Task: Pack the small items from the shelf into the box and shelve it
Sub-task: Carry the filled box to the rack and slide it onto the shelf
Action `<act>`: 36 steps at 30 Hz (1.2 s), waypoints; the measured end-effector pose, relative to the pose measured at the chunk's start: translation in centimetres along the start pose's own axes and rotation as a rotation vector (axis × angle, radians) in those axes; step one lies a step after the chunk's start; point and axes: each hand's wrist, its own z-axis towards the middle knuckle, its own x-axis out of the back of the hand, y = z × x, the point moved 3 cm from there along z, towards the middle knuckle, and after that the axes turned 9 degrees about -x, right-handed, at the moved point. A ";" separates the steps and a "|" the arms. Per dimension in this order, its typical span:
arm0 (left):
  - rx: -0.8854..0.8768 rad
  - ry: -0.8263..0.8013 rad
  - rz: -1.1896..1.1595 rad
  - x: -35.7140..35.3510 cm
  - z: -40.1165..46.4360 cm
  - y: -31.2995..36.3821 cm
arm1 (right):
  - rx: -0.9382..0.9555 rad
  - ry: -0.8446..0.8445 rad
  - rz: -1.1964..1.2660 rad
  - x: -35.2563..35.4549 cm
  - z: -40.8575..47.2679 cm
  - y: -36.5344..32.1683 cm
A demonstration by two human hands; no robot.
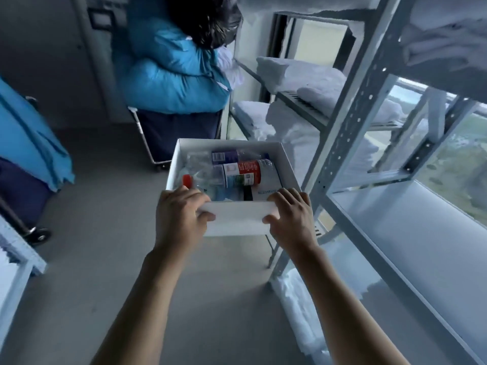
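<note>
Packing looks finished, by my reading: the white box (232,217) already holds bottles (241,172) and packets, and shelving remains. Both hands clamp its near wall, left hand (181,214) at the near left corner, right hand (290,217) at the near right, fingers curled over the rim, thumbs outside. Arms reach forward, box carried in the air just left of the metal shelf (411,227).

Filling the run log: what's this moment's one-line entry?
phase: carrying | left hand: gripping white box | right hand: gripping box | contents: bottles | shelf: right
</note>
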 end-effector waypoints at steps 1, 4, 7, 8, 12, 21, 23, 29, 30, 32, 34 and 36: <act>0.026 0.010 0.035 1.3 -0.7 -1.4 | 0.031 -0.007 0.024 -0.9 0.6 -1.8; 0.086 0.033 0.132 4.9 -2.9 -5.3 | 0.123 -0.021 0.104 -3.5 1.9 -7.1; 0.151 0.065 0.215 8.4 -5.1 -8.5 | 0.205 -0.043 0.177 -5.5 2.8 -12.2; 0.177 0.072 0.241 9.4 -5.8 -9.3 | 0.232 -0.050 0.197 -6.1 3.0 -13.8; 0.311 0.063 0.329 13.0 -8.6 -11.7 | 0.355 -0.079 0.298 -8.2 3.7 -19.0; 0.542 0.088 0.546 18.3 -12.8 -13.9 | 0.557 -0.191 0.523 -13.6 5.1 -27.4; 0.599 0.095 0.586 18.8 -13.3 -14.0 | 0.596 -0.219 0.571 -14.8 5.6 -28.9; 0.730 0.155 0.732 19.7 -14.0 -13.8 | 0.729 -0.295 0.694 -17.1 7.4 -32.6; 0.750 0.167 0.755 19.6 -14.1 -13.6 | 0.751 -0.301 0.713 -17.5 7.7 -32.9; 0.787 0.188 0.804 19.3 -14.1 -13.0 | 0.797 -0.313 0.745 -18.1 8.2 -33.5; 0.826 0.196 0.845 19.0 -14.1 -12.5 | 0.848 -0.333 0.772 -18.7 8.4 -34.1; 0.884 0.199 0.873 18.8 -14.1 -11.9 | 0.891 -0.363 0.801 -19.2 8.5 -34.7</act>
